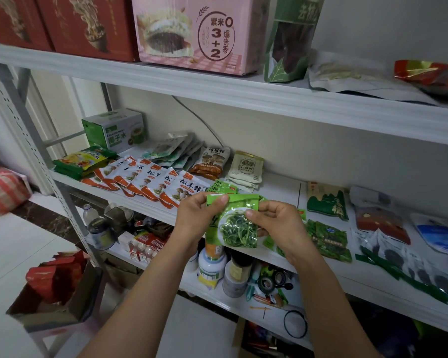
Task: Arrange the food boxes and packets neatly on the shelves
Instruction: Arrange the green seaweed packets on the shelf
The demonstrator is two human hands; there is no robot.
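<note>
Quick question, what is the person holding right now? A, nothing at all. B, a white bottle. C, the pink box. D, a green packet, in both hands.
D: the left hand and the right hand both pinch the green packet, held up in front of the shelves.

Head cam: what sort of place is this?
Likely a home storeroom or pantry, not a shop: slotted metal shelving, food packets laid in rows, tape rolls and bottles on the shelf below. Left hand and right hand hold a green packet.
</note>
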